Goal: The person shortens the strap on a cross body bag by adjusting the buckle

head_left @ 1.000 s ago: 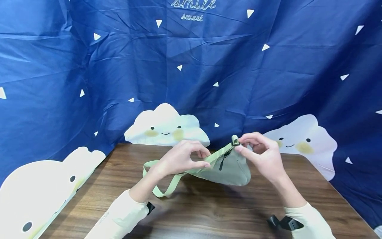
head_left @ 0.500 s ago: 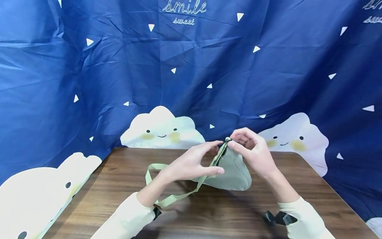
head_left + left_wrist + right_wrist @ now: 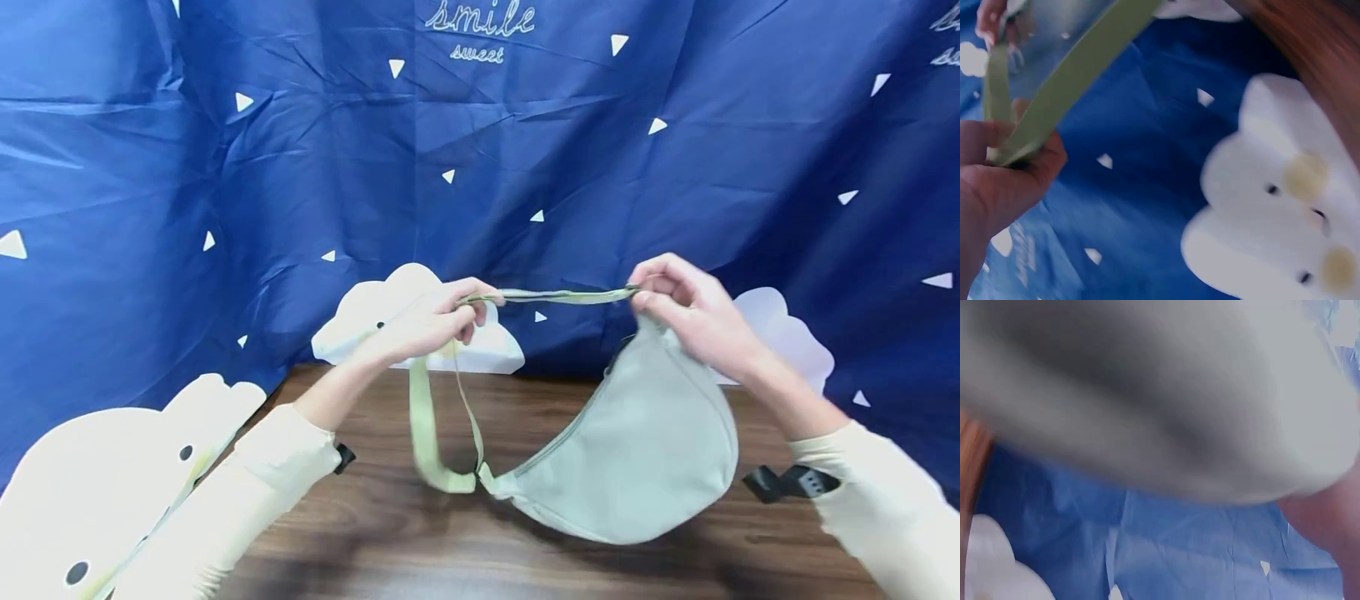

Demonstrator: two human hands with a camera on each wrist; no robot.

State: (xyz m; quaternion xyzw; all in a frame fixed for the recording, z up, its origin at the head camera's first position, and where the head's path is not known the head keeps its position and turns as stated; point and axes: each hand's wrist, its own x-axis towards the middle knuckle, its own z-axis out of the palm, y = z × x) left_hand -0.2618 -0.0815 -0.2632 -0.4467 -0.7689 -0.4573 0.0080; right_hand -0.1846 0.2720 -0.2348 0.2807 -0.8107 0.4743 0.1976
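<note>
A pale grey-green crescent-shaped shoulder bag (image 3: 637, 454) hangs tilted above the table. My right hand (image 3: 693, 321) pinches its upper right corner, where the light green strap (image 3: 566, 297) joins. Stretched nearly level, the strap runs across to my left hand (image 3: 435, 321), which grips it between thumb and fingers. Below that hand the strap drops in a loop to the bag's lower left end. A dark zip runs along the inner edge. In the left wrist view, the strap (image 3: 1079, 75) passes through curled fingers (image 3: 1050, 164). The blurred bag (image 3: 1222, 425) covers much of the right wrist view.
A brown wooden table (image 3: 360, 517) lies under the bag. Behind it hangs a blue cloth (image 3: 300, 150) printed with white clouds and small triangles. On the left, a white cloud print (image 3: 112, 492) borders the table's edge.
The bag has been raised and swung to the right, its face now in full view. My hands have moved up and apart; the left, earlier open beside the strap, now grips it.
</note>
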